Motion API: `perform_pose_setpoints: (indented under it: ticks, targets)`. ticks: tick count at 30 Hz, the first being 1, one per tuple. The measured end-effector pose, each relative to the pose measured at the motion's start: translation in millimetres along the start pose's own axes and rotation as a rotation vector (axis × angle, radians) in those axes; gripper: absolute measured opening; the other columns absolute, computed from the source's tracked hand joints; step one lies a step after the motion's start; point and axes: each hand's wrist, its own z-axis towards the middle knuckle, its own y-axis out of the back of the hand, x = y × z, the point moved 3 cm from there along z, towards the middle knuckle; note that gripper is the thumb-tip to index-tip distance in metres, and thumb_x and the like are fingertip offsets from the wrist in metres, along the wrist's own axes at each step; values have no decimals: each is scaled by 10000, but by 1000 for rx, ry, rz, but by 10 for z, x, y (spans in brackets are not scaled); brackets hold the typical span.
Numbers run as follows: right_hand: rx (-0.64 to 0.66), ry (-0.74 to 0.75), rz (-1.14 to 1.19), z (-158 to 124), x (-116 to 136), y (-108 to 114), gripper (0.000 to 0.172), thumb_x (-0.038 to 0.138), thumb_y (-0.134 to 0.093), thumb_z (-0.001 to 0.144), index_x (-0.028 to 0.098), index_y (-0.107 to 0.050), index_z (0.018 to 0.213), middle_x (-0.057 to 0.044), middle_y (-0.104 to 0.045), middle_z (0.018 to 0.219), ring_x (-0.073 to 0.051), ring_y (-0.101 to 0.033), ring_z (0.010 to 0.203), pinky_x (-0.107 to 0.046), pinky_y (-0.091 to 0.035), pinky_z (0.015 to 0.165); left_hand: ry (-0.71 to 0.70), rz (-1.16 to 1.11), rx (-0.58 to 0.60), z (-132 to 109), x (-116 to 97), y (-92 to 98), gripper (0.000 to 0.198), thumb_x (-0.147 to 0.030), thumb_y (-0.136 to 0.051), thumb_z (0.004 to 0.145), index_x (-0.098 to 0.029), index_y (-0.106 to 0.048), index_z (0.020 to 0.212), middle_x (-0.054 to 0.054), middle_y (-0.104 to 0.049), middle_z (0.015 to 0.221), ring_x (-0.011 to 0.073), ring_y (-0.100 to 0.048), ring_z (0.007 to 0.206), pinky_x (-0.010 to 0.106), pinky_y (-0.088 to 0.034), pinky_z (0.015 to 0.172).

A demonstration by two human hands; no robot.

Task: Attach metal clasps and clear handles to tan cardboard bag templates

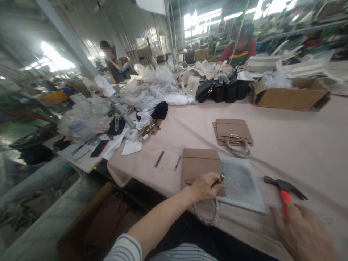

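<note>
My left hand is closed in a pinch at the right edge of a brown handbag, by a small metal fitting. The bag lies flat, its plastic-wrapped handle hanging over the table's near edge. Under its right side is a grey stone slab. At the lower right, blurred, my right hand is closed around the red handle of a claw hammer, whose head is low over the cloth. A second brown handbag lies beyond the slab.
A slim dark tool and a flat metal strip lie left of the bag. Black handbags, a cardboard box and plastic wrapping stand at the back. A post rises on the left. Two people are beyond the table.
</note>
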Motion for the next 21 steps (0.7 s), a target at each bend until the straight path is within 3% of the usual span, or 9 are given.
perform_pose_setpoints:
  ticks: [3,5,7,9,11,13,16,18,21]
  targets:
    - [-35,192,99,-21,746,-200,404,483,-417,977,152,-588,1134,-191,-623,1093,-344,-607,1002,-486,-506,845,5,-56,-4,-25,2,-29,92,-259,-592,908,-177,-627,885,74,-709,969,196,-671,944,297,-537,899]
    - [31,262,131,-35,1131,-375,382,433,-441,983,146,-564,1203,-168,-619,1152,-310,-597,993,-435,-500,808,46,-125,-31,-21,14,-77,108,-266,-596,897,-172,-647,911,78,-721,977,203,-676,950,317,-538,920]
    - [86,242,71,-35,1327,-501,343,382,-460,981,166,-575,1222,-145,-626,1161,-294,-588,952,-415,-476,752,168,-240,-111,28,55,-99,146,-289,-583,905,-168,-662,918,77,-735,951,205,-685,925,332,-549,908]
    - [148,231,8,-7,1375,-545,309,355,-486,978,179,-602,1204,-136,-634,1149,-300,-580,941,-414,-456,725,385,-395,-270,110,144,-32,256,-331,-476,971,-163,-667,944,80,-745,908,193,-696,846,327,-571,827]
    - [210,266,-12,48,1355,-525,278,347,-503,983,180,-625,1169,-135,-639,1128,-305,-581,942,-419,-448,722,585,-499,-423,182,252,164,391,-348,-328,1026,-158,-667,986,90,-747,895,176,-693,761,303,-574,726]
    - [246,309,-16,116,1323,-485,243,334,-496,996,188,-641,1125,-125,-647,1088,-290,-590,912,-415,-439,723,651,-424,-451,211,343,489,392,-358,-352,1020,-151,-682,967,93,-746,899,171,-684,739,279,-556,690]
    - [273,335,-32,205,1306,-477,203,298,-479,1005,206,-652,1058,-99,-646,995,-269,-590,858,-399,-412,711,704,127,-287,73,472,1065,351,-407,-552,930,-148,-675,726,63,-685,712,182,-641,729,261,-499,701]
    - [282,358,-16,256,1316,-515,185,262,-480,998,201,-649,1044,-102,-640,998,-274,-576,871,-391,-401,706,751,443,-182,-117,550,1372,374,-420,-554,938,-154,-666,701,65,-657,680,198,-632,753,271,-474,726]
    - [320,485,72,346,1343,-587,178,184,-487,972,199,-644,1055,-104,-640,1050,-258,-552,889,-367,-405,708,748,605,-119,-385,593,1594,326,-383,-539,967,-146,-687,797,91,-665,739,240,-638,875,297,-462,796]
